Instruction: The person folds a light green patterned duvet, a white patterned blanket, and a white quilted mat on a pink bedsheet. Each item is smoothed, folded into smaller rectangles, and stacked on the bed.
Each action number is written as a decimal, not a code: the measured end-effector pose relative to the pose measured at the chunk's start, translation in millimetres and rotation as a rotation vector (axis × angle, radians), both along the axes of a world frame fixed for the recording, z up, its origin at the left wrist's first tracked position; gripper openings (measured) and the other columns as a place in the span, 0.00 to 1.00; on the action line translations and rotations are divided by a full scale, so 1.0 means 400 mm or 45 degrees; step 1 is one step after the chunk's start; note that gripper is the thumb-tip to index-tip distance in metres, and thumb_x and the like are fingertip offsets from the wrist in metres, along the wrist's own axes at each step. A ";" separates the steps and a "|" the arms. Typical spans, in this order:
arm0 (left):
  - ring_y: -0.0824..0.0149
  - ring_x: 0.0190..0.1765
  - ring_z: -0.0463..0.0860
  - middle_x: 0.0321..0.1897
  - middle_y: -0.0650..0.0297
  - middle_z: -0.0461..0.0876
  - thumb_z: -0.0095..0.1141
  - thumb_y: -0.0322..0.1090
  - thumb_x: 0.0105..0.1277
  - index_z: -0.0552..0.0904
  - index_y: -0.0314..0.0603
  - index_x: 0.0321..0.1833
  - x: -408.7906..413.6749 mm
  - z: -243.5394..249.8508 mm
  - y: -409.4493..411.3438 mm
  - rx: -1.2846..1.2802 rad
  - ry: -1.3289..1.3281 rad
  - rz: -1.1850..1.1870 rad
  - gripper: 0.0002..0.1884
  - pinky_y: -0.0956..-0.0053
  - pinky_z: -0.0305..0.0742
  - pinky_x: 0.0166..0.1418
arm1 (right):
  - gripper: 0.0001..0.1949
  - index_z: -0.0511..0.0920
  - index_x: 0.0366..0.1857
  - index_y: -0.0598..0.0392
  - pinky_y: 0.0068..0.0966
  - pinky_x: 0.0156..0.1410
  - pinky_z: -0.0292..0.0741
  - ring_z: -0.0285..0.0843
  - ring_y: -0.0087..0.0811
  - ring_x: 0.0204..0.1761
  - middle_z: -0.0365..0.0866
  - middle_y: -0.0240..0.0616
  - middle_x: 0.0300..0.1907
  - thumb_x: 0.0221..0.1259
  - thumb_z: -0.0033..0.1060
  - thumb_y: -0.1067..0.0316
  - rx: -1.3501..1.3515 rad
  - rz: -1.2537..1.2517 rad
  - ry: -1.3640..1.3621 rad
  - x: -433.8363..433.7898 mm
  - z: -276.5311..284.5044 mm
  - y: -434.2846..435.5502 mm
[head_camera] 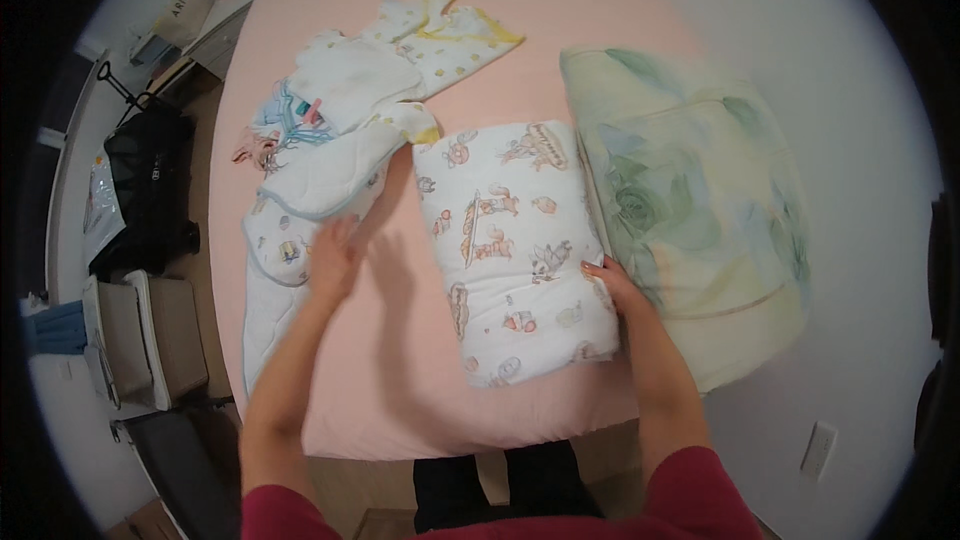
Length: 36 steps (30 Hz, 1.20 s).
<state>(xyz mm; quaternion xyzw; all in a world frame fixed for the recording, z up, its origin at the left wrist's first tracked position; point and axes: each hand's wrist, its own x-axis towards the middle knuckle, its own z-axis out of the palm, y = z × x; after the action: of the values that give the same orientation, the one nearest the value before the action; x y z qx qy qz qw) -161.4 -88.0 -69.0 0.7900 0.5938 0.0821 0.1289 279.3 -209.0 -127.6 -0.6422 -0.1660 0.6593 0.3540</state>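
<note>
A folded white baby quilt [510, 240], printed with small cartoon animals, lies on a pink bed sheet [375, 405]. My right hand [621, 289] grips its right edge, with fingertips on top and the rest of the hand beside the edge. Motion blurs my left hand [335, 259], which holds nothing I can see. It is over the edge of a quilted white cloth with blue trim [330, 172], and its shadow falls on the sheet to the right. Beneath that cloth, a printed pad [285, 240] shows in part.
A green floral pillow or folded bedding [690, 217] lies along the wall. Farther up are white baby cloths [352, 75], a yellow-trimmed hooded cloth [457, 37] and tangled ties [289, 116]. Storage bins [169, 337] and a black bag [150, 180] stand left of the bed.
</note>
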 end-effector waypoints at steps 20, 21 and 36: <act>0.62 0.59 0.65 0.60 0.57 0.61 0.55 0.47 0.59 0.45 0.49 0.68 0.319 -0.217 -0.119 -0.968 -1.823 0.872 0.40 0.65 0.68 0.56 | 0.32 0.58 0.61 0.64 0.25 0.64 0.58 0.59 0.33 0.61 0.62 0.47 0.60 0.53 0.59 0.63 0.411 -0.304 -0.186 -0.023 0.080 0.035; 0.62 0.60 0.65 0.60 0.57 0.61 0.55 0.48 0.59 0.45 0.48 0.68 0.320 -0.244 -0.107 -0.973 -1.834 0.854 0.40 0.64 0.68 0.56 | 0.34 0.55 0.62 0.64 0.26 0.64 0.57 0.57 0.34 0.62 0.59 0.49 0.61 0.51 0.60 0.64 0.391 -0.167 -0.232 -0.021 0.070 0.087; 0.66 0.52 0.73 0.51 0.61 0.73 0.45 0.53 0.63 0.67 0.40 0.57 0.357 -0.315 0.102 -1.209 -2.110 0.709 0.27 0.71 0.69 0.56 | 0.31 0.61 0.56 0.69 0.30 0.59 0.65 0.69 0.40 0.53 0.71 0.52 0.49 0.48 0.58 0.63 0.349 0.046 -0.810 0.014 0.018 0.324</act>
<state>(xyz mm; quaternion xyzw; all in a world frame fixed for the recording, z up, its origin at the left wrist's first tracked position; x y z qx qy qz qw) -18.6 -47.4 -195.1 0.1818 0.4516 0.3892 0.7820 284.9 -79.3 -120.6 -0.7589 -0.3664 0.4039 0.3558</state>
